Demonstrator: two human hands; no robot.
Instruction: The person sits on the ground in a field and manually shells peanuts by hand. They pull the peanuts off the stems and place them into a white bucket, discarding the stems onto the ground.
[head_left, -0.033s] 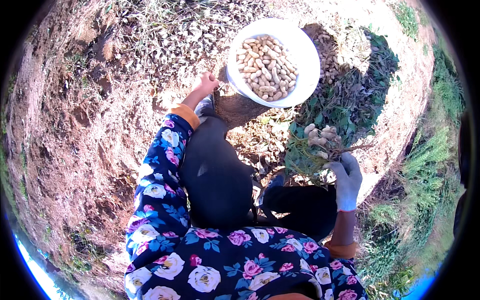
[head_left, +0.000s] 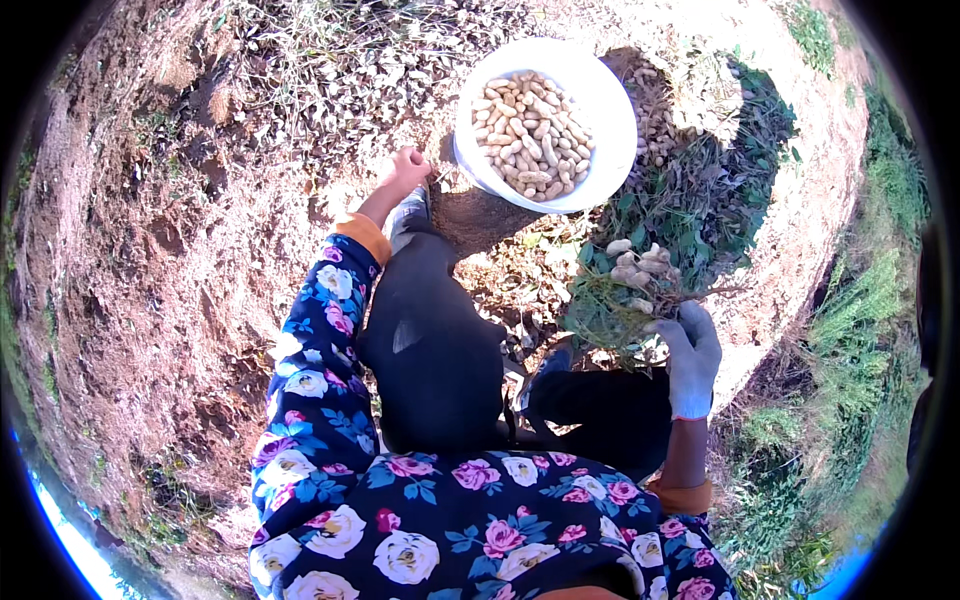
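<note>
My right hand (head_left: 693, 365), in a pale glove, is closed round the stem end of a peanut plant (head_left: 640, 310). A cluster of peanuts (head_left: 645, 268) hangs on it, and its green leaves spread over my leg's far side. My bare left hand (head_left: 405, 172) is closed, with the fingertips curled together just left of the bucket; whatever may be in it is hidden. A white bucket (head_left: 615, 130) stands in front of me, holding many loose peanuts (head_left: 535, 135) in their shells.
Right of the bucket lies a heap of pulled green plants (head_left: 700, 195), partly in shadow. Dry leaves and stalks (head_left: 360, 75) litter the soil at the far left. My dark-trousered legs (head_left: 435, 350) reach toward the bucket. Tall green weeds (head_left: 850, 330) grow along the right.
The peanut cluster in my right hand has turned slightly. My left hand has shifted a very little; the bucket stays put.
</note>
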